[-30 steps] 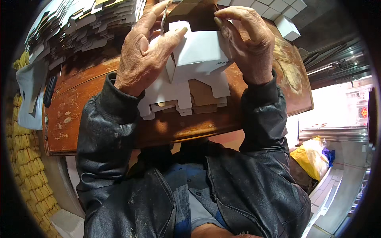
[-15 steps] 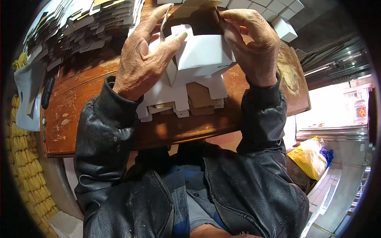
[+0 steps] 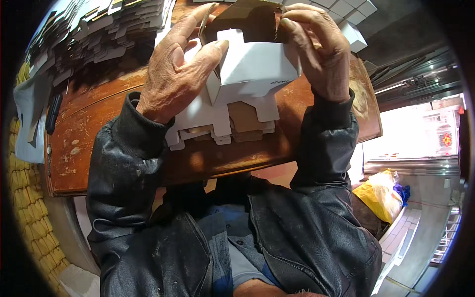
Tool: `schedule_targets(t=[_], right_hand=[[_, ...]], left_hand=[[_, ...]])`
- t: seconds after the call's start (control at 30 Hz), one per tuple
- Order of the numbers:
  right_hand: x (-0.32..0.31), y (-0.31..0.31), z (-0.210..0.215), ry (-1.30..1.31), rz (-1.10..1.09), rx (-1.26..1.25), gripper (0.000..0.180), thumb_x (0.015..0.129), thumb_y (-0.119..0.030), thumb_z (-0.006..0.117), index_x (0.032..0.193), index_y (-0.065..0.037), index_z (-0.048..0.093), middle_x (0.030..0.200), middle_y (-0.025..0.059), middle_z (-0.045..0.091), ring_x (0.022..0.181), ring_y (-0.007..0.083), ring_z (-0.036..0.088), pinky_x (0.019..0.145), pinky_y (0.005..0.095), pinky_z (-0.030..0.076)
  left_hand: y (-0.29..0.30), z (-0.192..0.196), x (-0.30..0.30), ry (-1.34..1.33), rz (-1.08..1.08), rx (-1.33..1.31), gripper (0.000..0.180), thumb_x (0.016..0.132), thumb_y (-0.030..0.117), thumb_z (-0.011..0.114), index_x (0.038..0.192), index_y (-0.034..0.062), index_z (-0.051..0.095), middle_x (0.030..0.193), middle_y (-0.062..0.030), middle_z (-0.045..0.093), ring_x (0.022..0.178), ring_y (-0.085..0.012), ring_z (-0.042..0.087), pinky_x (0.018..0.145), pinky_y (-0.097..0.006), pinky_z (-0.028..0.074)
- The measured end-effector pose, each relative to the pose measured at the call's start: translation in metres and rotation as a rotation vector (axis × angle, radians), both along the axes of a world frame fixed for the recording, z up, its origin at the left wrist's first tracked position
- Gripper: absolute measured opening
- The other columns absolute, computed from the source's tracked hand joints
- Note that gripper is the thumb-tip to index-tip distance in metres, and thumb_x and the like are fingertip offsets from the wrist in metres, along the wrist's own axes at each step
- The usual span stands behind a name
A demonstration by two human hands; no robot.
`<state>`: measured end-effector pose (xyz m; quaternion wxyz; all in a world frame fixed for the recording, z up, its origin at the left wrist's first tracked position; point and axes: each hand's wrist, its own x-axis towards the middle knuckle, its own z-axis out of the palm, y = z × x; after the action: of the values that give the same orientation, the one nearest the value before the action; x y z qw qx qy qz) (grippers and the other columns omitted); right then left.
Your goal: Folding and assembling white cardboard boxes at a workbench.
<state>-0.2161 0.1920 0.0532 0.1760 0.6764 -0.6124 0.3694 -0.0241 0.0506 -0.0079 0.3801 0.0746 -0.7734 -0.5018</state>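
Observation:
A partly folded white cardboard box (image 3: 257, 64) with a brown inside stands open on the wooden table in front of me, its flaps raised. My left hand (image 3: 180, 74) grips its left side, thumb on the near-left flap and fingers behind the left wall. At the box's right side my right hand (image 3: 324, 54) has its fingers and thumb bent together on the upper right edge. Beneath the box lie several flat white and brown carton blanks (image 3: 198, 115).
Piled carton blanks (image 3: 106, 37) cover the table's far left. Folded white boxes (image 3: 352, 37) are stacked at the far right. A black slim tool (image 3: 53, 114) lies near the left edge. Yellow netted sacks (image 3: 32, 203) stand left; a yellow plastic bag (image 3: 368, 195) is at lower right.
My right thumb and fingers have shifted up along the box's right edge, and more of that side panel shows. My left hand keeps its hold. The whole view has slid slightly.

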Motion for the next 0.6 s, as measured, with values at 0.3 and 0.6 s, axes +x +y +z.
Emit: schedule_targets(t=[0.3, 0.6], right_hand=[[-0.011, 0.010, -0.019, -0.541, -0.053, 0.289, 0.047, 0.084, -0.007, 0.073, 0.126, -0.008, 0.051, 0.106, 0.0073, 0.065, 0.097, 0.0137, 0.064, 0.084, 0.0270, 0.053], [-0.008, -0.004, -0.026, 0.011, 0.059, -0.021, 0.055, 0.072, -0.008, 0.080, 0.122, -0.008, 0.056, 0.113, 0.0126, 0.064, 0.101, 0.0289, 0.065, 0.085, 0.0366, 0.054]], left_hand=[[0.002, 0.003, 0.004, -0.050, 0.036, 0.045, 0.057, 0.093, 0.017, 0.060, 0.143, 0.0015, 0.038, 0.130, -0.0183, 0.053, 0.119, -0.0245, 0.056, 0.099, -0.035, 0.050], [0.002, -0.003, -0.007, 0.063, 0.087, -0.108, 0.057, 0.087, 0.031, 0.070, 0.134, 0.0034, 0.052, 0.123, -0.0169, 0.060, 0.116, -0.0279, 0.057, 0.099, -0.040, 0.045]])
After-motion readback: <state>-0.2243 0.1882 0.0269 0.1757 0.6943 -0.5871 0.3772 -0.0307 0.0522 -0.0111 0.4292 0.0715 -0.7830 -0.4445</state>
